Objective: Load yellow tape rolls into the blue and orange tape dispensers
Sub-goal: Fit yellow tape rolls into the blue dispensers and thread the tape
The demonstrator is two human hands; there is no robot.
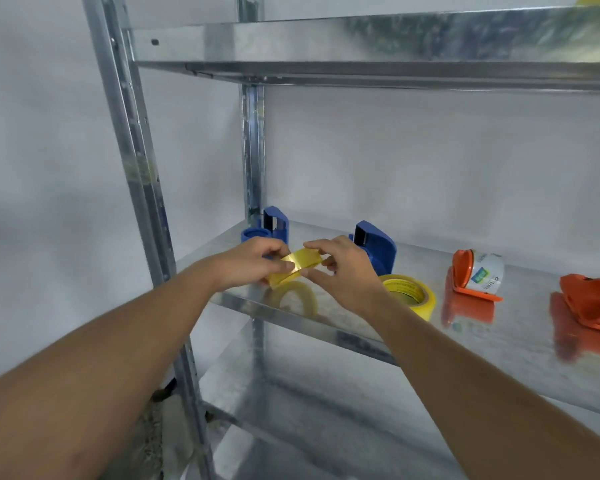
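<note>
Over the near left edge of the metal shelf [326,317], I see both hands meeting on one yellow tape roll [297,266], held just above the shelf surface and in front of the two blue dispensers; the left hand [248,263] pinches the roll's left side between thumb and fingers, and the right hand [343,270] grips its right side, thumb near, fingers curled over the far edge; neither hand is free.

Handling, as I judge it: light, a stiff ring that keeps its shape under a firm pinch; the glossy outer wrap may slip, and the loose end would stick to skin; best held by the flat side faces or through the core, away from the adhesive.

Appearance: translucent golden yellow, shiny, seen nearly edge-on; its reflection shows faintly in the shelf below.

Surroundings: a second yellow roll [411,294] lies flat just right of my right wrist; the far-left blue dispenser [269,226] and the nearer blue dispenser [376,242] look empty; an orange dispenser [465,275] to the right carries a white-labelled roll; another orange dispenser [589,299] sits at the far right, blurred.
</note>
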